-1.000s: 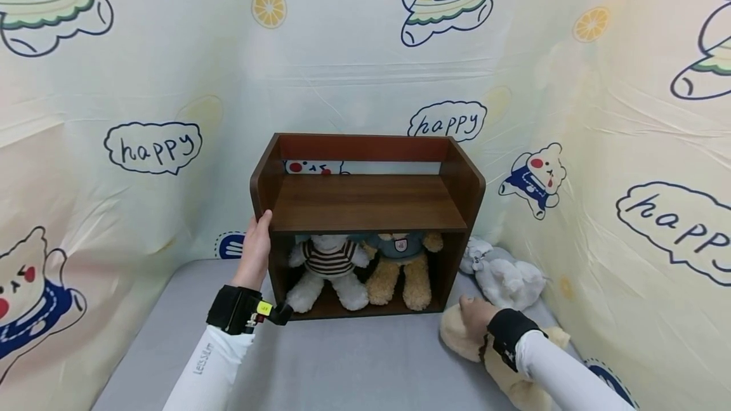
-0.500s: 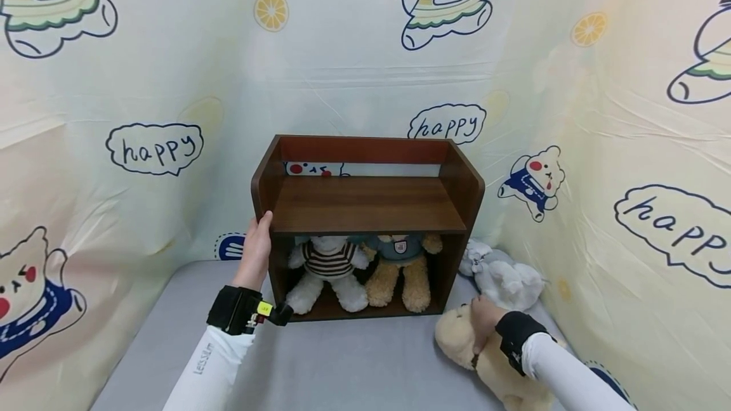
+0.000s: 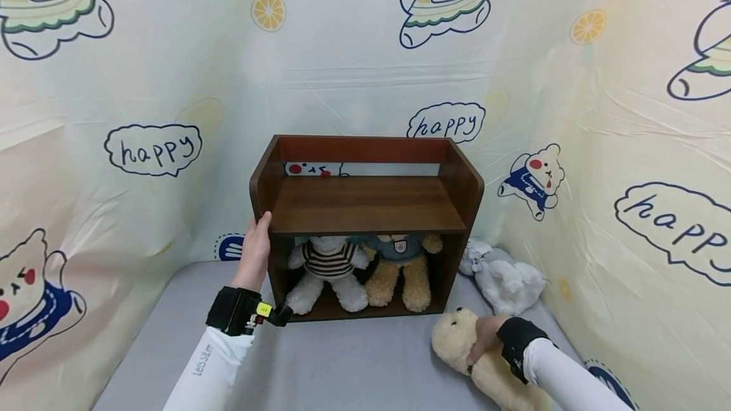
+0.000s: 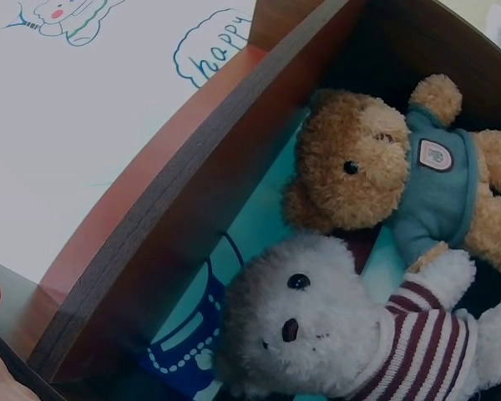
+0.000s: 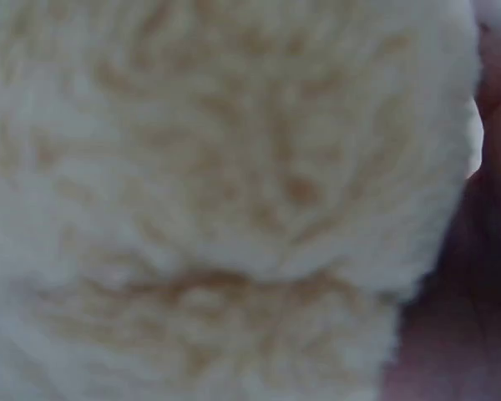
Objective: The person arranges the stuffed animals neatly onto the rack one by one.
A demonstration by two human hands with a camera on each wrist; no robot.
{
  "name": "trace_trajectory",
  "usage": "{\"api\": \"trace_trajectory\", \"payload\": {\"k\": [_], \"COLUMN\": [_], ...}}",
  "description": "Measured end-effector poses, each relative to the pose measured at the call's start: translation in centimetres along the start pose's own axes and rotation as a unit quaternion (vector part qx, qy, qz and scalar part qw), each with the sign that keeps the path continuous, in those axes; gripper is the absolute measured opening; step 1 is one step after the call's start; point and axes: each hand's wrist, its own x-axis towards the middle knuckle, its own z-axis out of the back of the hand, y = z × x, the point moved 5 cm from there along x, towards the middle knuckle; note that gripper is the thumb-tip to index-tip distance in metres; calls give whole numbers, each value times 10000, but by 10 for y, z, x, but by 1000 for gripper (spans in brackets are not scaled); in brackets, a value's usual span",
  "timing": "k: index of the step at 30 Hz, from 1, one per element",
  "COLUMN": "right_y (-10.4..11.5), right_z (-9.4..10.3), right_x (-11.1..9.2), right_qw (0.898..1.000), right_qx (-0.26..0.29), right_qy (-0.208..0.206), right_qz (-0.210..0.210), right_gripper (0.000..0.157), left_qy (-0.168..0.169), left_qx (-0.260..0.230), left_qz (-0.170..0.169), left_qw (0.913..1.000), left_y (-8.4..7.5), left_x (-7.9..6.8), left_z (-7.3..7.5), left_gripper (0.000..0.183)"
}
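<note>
A brown wooden shelf (image 3: 365, 205) with two levels stands on the grey surface. My left hand (image 3: 254, 255) grips its left side panel, thumb at the front edge. On the lower level sit a white teddy bear (image 4: 292, 326) in a striped sweater and a brown teddy bear (image 4: 351, 167) in a blue-green top. The head view hides most of their heads behind the upper board. To the right, my right hand (image 3: 487, 333) holds a cream plush toy (image 3: 455, 338) around the neck as it lies with its dark nose turned up. Its blurred fur fills the right wrist view.
A white and grey plush toy (image 3: 508, 278) lies against the curtain just right of the shelf. Printed curtain walls (image 3: 342, 94) close off the back and both sides. The grey surface (image 3: 342, 366) extends in front of the shelf.
My right hand has shifted from the cream plush toy's head to its neck. The toy has turned, its nose coming into view, and slid slightly left. My left hand stays on the shelf.
</note>
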Motion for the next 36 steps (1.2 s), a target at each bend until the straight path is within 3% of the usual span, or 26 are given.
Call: {"api": "trace_trajectory", "payload": {"k": [17, 29, 36], "right_y": [0, 1, 8], "right_z": [-4, -10, -9], "right_x": [-3, 1, -1], "right_qw": [9995, 9998, 9970], "right_qx": [104, 176, 689], "right_qy": [305, -74, -96], "right_qz": [-53, 57, 324], "right_gripper": [42, 36, 33], "left_qy": [43, 2, -25], "left_qx": [-51, -61, -76], "left_qz": [-29, -1, -18], "left_qw": [10000, 10000, 10000], "left_y": [-1, 0, -1], "left_x": [-1, 1, 1], "left_z": [1, -1, -1], "left_gripper": [72, 68, 69]}}
